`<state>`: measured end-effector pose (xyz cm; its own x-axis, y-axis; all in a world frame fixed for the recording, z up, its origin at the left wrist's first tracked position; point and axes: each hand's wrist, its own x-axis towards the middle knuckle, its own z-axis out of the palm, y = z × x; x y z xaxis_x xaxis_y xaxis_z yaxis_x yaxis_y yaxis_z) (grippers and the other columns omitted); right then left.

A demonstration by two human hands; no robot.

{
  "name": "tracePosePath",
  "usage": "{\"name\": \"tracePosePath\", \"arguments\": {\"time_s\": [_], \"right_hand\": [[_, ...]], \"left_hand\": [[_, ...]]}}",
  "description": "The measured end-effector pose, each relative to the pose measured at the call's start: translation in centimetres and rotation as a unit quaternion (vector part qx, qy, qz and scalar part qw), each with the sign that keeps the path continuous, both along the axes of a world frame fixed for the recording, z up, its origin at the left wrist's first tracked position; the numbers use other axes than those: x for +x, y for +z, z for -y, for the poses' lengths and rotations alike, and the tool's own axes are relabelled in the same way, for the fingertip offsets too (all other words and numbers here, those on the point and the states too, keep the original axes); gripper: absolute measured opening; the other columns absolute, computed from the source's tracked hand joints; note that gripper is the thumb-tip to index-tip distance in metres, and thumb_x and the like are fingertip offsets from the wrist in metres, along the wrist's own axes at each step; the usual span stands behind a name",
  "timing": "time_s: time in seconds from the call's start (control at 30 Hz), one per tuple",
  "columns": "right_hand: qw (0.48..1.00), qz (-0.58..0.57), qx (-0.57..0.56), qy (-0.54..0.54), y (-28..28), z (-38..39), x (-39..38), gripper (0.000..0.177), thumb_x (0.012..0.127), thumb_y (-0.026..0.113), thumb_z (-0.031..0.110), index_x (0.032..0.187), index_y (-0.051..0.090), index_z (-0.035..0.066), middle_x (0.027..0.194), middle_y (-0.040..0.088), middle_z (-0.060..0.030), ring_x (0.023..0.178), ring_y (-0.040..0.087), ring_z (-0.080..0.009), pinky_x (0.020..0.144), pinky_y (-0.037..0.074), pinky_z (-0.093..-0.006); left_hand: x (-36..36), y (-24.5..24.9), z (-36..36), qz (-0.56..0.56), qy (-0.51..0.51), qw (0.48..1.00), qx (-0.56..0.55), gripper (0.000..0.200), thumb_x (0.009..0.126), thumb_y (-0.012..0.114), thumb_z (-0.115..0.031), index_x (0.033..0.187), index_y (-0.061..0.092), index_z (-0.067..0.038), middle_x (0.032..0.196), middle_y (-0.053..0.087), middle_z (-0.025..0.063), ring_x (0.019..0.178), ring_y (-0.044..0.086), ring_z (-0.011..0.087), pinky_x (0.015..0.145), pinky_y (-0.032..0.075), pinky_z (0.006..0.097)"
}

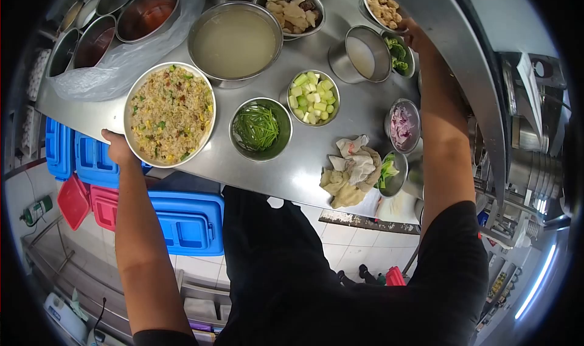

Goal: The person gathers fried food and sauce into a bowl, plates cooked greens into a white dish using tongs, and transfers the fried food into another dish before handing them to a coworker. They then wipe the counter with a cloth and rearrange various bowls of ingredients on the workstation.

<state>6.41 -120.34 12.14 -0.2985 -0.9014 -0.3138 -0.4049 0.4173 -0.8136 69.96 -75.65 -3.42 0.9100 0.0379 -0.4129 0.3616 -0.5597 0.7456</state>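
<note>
My left hand (120, 150) is at the front edge of the steel table, close beside a round white plate (213, 122) heaped with fried rice (170, 115). One digit lies over the table edge; the other fingers are hidden. My right hand (414, 35) reaches to the far right side, its fingers closed at the rim of a metal bowl (365, 10) of golden-brown pieces (383, 6). Just below that hand is a bowl of green vegetables (397, 55). A metal pot with whitish liquid (361, 55) stands left of my right forearm.
The steel table (267, 178) holds a large pot of cloudy liquid (235, 40), cut green stalks (257, 127), pale green cubes (312, 96), sliced purple onion (401, 125) and a crumpled cloth (351, 171). Plastic film (131, 72) lies by red-sauce pots. Blue tubs (188, 224) sit below.
</note>
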Motion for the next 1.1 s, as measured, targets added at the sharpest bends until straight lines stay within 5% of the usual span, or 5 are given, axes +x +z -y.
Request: {"name": "tracePosePath", "arguments": {"time_s": [0.33,0.63,0.9,1.03,1.1], "right_hand": [[0.978,-0.176,0.114,0.018,-4.8,3.0,4.7,0.011,0.087,0.071,0.016,0.092,0.068,0.007,0.076,0.056,-0.0014,0.06,0.052,-0.0085,0.05,0.047,-0.0214],[0.958,-0.194,0.182,0.11,-5.9,3.1,1.0,0.02,0.088,0.075,0.018,0.1,0.07,0.003,0.078,0.062,-0.0042,0.073,0.062,-0.0112,0.056,0.051,-0.0214],[0.91,-0.272,0.02,0.311,1.4,-11.0,5.7,0.034,0.097,0.062,0.027,0.129,0.066,0.016,0.105,0.074,-0.0065,0.1,0.07,-0.0192,0.073,0.058,-0.0367],[0.798,-0.494,-0.12,0.324,-3.0,-11.9,2.4,0.041,0.095,0.06,0.021,0.137,0.062,0.019,0.119,0.072,-0.0147,0.112,0.068,-0.0336,0.088,0.057,-0.0447],[0.817,-0.479,-0.115,0.301,-3.4,-13.8,1.6,0.043,0.094,0.059,0.019,0.137,0.062,0.02,0.122,0.07,-0.0166,0.113,0.066,-0.0364,0.094,0.054,-0.0465]], "left_hand": [[0.3,-0.2,-0.1,-0.013,0.0,1.0,-0.007,0.099,0.098,0.037,-0.072,0.124,0.061,0.02,0.123,0.069,0.0246,0.113,0.067,0.037,0.097,0.051,0.0432],[-0.7,1.3,0.3,-0.019,-0.017,1.0,-0.015,0.092,0.102,0.034,-0.067,0.125,0.062,0.018,0.124,0.07,0.0225,0.113,0.067,0.036,0.097,0.053,0.0414],[-0.1,0.6,0.2,-0.02,-0.01,1.0,-0.013,0.093,0.101,0.035,-0.068,0.121,0.062,0.02,0.116,0.072,0.0224,0.107,0.07,0.0357,0.092,0.056,0.0422],[-1.0,1.5,0.4,-0.034,0.005,0.999,-0.04,0.095,0.1,0.037,-0.069,0.118,0.062,0.021,0.115,0.073,0.0229,0.104,0.07,0.0379,0.089,0.057,0.0442],[-1.5,2.2,0.6,-0.035,0.015,0.999,-0.031,0.096,0.099,0.038,-0.07,0.118,0.063,0.021,0.115,0.072,0.0229,0.104,0.07,0.0387,0.089,0.057,0.0447]]}}
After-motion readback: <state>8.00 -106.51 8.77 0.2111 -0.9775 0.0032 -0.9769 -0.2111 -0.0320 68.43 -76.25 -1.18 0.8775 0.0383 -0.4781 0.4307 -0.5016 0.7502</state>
